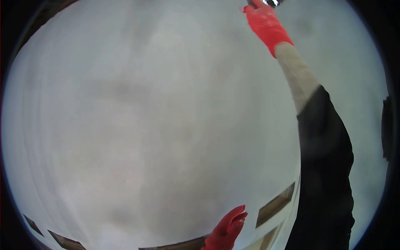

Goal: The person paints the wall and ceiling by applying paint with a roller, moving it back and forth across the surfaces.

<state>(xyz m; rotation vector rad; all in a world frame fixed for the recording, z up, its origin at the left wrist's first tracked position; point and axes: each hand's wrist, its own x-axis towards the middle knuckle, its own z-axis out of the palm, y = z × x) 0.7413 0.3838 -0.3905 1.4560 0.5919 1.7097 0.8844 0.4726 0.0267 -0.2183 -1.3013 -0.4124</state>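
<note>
The wearer's two hands, both in red gloves, against a broad, pale, smeared surface [146, 104]. The right hand [268, 27] is at the upper edge of the view, at the end of an arm in a black sleeve [325, 166] that rises from the lower right. Its fingers appear closed about a shiny metal object [273, 2], which lies at the fingertip end of the hand and is largely cut off by the frame. Only a bright part and a darker part show, to either side of the fingers; the object's full shape and long axis cannot be told, nor whether it touches the surface.

The left hand [226, 230] is at the lower edge, well apart from the object and below it in the view. Its fingers point upward and slightly to the right, partly extended and loosely bent; nothing is seen in them, though the palm is not fully visible. The right hand is thus the nearer to the object. Beside the left hand, toward the lower right, is a brown panel [275, 205] within a white frame [292, 207].
</note>
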